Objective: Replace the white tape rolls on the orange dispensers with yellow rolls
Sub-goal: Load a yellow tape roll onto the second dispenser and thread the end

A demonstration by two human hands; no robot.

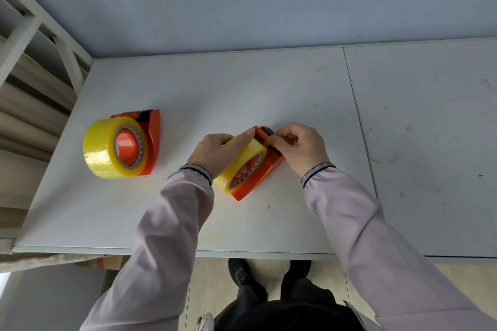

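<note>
- Yellow translucent tape roll (243, 160) is sitting on an orange plastic dispenser (262, 170), tilted on the white tabletop (242, 88) near the person's hands.
- Left hand (216, 152) is curling around this roll, thumb lying along its outer face.
- Right hand (301, 146) is pinching the tape end at the dispenser's cutter head, fingertips (271, 140) closed together.
- Second orange dispenser (150, 140) with its own yellow roll (107, 152) is resting well apart, to the left.
</note>
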